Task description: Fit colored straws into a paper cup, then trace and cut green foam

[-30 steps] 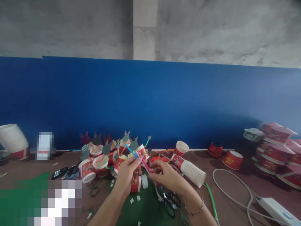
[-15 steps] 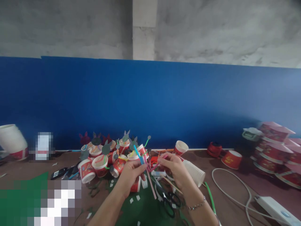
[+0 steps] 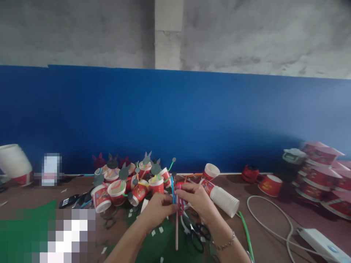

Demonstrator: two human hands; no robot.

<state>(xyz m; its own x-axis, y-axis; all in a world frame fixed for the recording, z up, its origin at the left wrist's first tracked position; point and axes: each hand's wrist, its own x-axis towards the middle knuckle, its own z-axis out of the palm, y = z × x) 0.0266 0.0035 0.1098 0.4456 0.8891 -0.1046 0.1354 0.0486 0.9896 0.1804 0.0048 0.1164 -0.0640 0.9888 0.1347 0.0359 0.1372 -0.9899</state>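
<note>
My left hand [image 3: 159, 212] is closed, pinching a blue straw [image 3: 173, 187] that stands upright and a pale pink straw [image 3: 177, 233] that hangs down. Right beside it, the fingers of my right hand [image 3: 196, 199] close on a bent magenta straw [image 3: 180, 208]. The fingertips of both hands nearly meet, and partly hide how the straws lie against one another. Beneath my right hand are black-handled scissors [image 3: 196, 233]. To the left stand several red-and-white paper cups [image 3: 116, 193] with straws and animal-shaped paper heads.
A stack of nested paper cups [image 3: 225, 201] lies right of my hands. Farther right are a white cable [image 3: 274, 204], a power strip [image 3: 323, 243] and a pile of red pieces [image 3: 315, 182]. White paper scraps [image 3: 161, 229] lie on the green sheet [image 3: 156, 246]. A blue panel [image 3: 175, 120] stands behind.
My hands have drawn together, the left one moving right. The blue and pale pink straws have swung from slanted to upright, and the magenta straw now lies close alongside them.
</note>
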